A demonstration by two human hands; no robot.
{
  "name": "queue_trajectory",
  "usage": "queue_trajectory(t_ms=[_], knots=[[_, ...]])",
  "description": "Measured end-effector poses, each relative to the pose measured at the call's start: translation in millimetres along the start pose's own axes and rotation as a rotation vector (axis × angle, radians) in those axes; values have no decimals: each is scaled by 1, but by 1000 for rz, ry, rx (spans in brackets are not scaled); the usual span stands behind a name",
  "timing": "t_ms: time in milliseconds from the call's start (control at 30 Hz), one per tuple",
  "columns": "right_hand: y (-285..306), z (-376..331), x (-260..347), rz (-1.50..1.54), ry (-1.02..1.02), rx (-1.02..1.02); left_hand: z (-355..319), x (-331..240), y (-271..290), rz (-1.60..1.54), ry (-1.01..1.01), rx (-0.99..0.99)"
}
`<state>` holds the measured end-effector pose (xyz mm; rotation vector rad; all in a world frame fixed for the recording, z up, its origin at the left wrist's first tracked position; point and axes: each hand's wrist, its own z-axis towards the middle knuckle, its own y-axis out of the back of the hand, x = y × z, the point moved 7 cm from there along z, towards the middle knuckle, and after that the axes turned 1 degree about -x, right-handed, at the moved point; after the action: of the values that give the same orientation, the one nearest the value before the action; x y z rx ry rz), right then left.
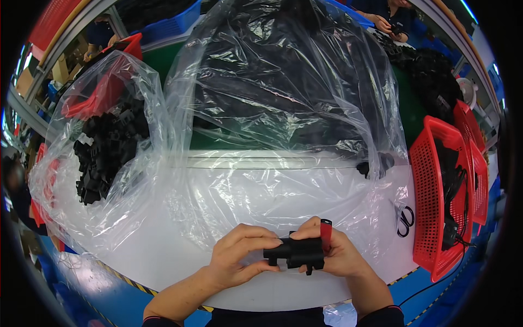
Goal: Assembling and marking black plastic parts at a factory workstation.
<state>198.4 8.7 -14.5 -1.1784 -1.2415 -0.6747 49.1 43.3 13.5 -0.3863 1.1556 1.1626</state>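
Before us the white table (pixel 163 261) carries a big clear bag (pixel 283 109) of black parts in the middle, a smaller bag (pixel 103 141) at far left, and red baskets (pixel 436 201) at right. At the near edge, our left hand (pixel 239 259) and right hand (pixel 338 253) both clench a black plastic part (pixel 297 253) carrying a red piece (pixel 326 231). We judge we are fitting them together; pressing the red piece home squarely seems next.
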Motion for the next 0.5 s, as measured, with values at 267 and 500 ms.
queue_trajectory(t_ms=[267,500], knots=[[-1,-2,4,-64,-126,52,6,11,4,-472,208,285],[-2,-1,2,-144,-51,12,-5,25,-7,-741,546,387]])
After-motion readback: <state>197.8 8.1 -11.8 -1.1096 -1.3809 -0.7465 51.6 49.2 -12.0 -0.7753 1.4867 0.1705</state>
